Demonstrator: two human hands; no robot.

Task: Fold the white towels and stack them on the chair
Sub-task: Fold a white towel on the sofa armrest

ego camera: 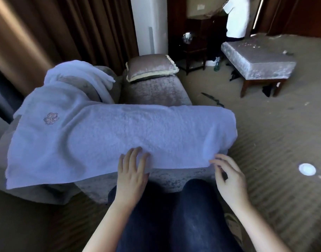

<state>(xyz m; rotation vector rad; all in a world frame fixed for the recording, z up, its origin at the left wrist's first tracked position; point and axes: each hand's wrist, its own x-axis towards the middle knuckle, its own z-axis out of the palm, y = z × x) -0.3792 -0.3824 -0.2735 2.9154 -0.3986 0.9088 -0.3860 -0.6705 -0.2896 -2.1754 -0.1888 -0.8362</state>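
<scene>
Folding in progress. Towel (pixel 119 131) lies across the chair (pixel 152 91) seat, overhanging its left side. Left hand (pixel 132 170) flat, fingers spread, on the near edge. Right hand (pixel 229 177) curled at the near corner; pinch unconfirmed. Next move likely needs a firm corner grip to fold crosswise.

White towel (pixel 119 135) lies folded across the grey chair (pixel 152 90), a second towel (pixel 74 73) bunched behind its left end.
</scene>
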